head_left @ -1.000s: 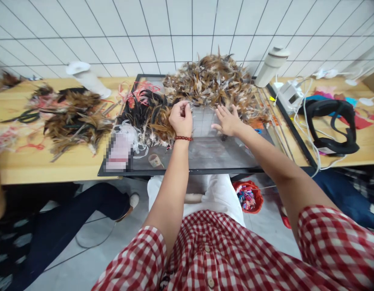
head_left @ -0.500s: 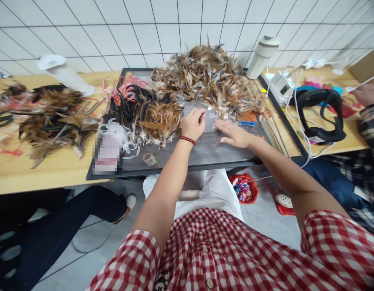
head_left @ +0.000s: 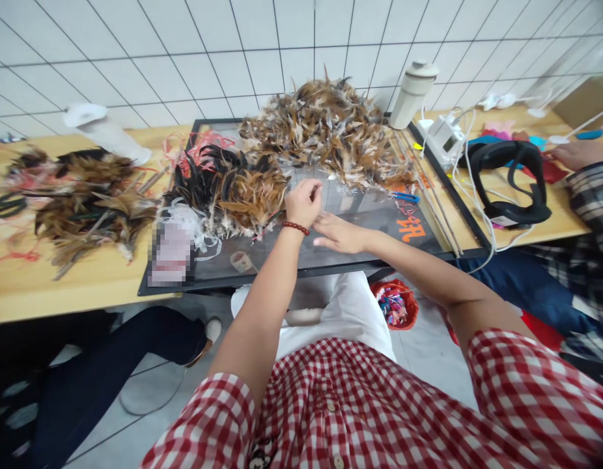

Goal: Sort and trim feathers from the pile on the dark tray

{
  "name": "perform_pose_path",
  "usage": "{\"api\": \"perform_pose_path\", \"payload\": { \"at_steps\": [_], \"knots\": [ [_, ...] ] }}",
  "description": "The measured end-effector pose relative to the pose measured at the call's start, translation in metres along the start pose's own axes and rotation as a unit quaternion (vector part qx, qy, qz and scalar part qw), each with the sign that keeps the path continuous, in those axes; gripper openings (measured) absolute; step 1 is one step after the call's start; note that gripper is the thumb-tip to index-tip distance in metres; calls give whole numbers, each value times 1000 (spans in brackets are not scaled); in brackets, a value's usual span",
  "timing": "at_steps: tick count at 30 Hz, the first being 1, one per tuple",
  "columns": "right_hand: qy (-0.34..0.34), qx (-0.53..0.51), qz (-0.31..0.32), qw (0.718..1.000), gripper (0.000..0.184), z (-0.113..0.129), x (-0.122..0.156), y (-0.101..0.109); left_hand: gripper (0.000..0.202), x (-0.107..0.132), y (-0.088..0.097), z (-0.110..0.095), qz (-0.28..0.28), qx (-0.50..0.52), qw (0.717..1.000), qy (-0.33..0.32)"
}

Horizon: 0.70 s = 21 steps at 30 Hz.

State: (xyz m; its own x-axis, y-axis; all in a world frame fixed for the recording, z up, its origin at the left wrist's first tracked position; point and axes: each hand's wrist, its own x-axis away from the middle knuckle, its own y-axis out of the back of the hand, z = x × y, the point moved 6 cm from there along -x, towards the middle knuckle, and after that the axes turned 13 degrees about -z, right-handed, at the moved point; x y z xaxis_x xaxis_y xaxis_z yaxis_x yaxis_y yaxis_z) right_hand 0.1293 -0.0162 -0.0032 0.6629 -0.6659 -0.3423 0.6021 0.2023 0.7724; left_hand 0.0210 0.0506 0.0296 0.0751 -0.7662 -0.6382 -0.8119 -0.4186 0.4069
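My left hand (head_left: 303, 202), with a red bead bracelet at the wrist, is curled in a loose fist over the black cutting mat (head_left: 360, 234), pinching something small I cannot make out. My right hand (head_left: 338, 233) lies just right of and below it, fingers stretched flat and pointing left, almost touching the left wrist. A big heap of brown and white feathers (head_left: 325, 130) rises behind both hands. A bundle of orange and black feathers (head_left: 233, 185) lies to the left of my left hand.
More feathers (head_left: 81, 195) cover the wooden table (head_left: 62, 286) at left, by a white tape roll (head_left: 103, 130). A white tumbler (head_left: 411, 94), a black headset (head_left: 509, 182), thin sticks (head_left: 428, 189) and cables lie at right. Another person's sleeve (head_left: 592, 195) shows far right. A red basket (head_left: 396, 303) sits on the floor.
My right hand drew back from the feather heap toward me and to the left, ending under the left hand. My left hand stayed curled and shifted slightly nearer.
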Motion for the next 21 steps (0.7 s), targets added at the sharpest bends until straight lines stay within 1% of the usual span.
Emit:
{"api": "perform_pose_path", "payload": {
  "at_steps": [1,2,3,4,5,6,8,10,11,12,15,17,18,19,20,21],
  "knots": [
    [-3,2,-20,1000,79,-13,-8,1,18,0,0,1,-5,0,1000,3],
    [-22,10,-44,999,77,-30,-14,6,18,-1,1,2,-10,0,1000,7],
    [-62,24,-71,995,76,-51,-18,17,18,-1,1,4,-14,1,1000,10],
    [-124,41,-98,987,74,-73,-18,31,18,-1,1,4,-17,2,1000,13],
    [-190,51,-131,972,70,-93,-16,49,17,-1,0,5,-19,4,1000,15],
    [-237,50,-168,956,65,-108,-11,70,17,-1,0,5,-20,6,1000,16],
    [-265,20,-242,933,51,-121,-2,112,17,-1,-1,5,-22,11,1000,19],
    [-316,5,-324,892,44,-127,12,152,18,-1,-2,6,-21,13,999,26],
    [-349,27,-348,870,39,-128,20,168,18,0,-3,7,-21,13,999,31],
    [-375,70,-358,852,34,-128,28,183,19,-1,-3,9,-20,13,999,36],
    [-450,233,-316,802,26,-128,50,210,19,-1,-5,13,-18,17,998,49],
    [-489,297,-311,759,25,-127,67,224,20,-1,-6,14,-20,22,998,54],
    [-503,309,-315,744,25,-127,75,230,20,-1,-6,14,-21,24,998,55],
    [-515,313,-313,734,23,-127,82,234,19,-1,-6,14,-22,26,998,54],
    [-527,313,-301,730,20,-127,89,238,19,-1,-6,13,-22,28,998,53],
    [-541,313,-275,730,17,-128,95,240,19,-1,-6,12,-22,28,998,52]
  ]
}}
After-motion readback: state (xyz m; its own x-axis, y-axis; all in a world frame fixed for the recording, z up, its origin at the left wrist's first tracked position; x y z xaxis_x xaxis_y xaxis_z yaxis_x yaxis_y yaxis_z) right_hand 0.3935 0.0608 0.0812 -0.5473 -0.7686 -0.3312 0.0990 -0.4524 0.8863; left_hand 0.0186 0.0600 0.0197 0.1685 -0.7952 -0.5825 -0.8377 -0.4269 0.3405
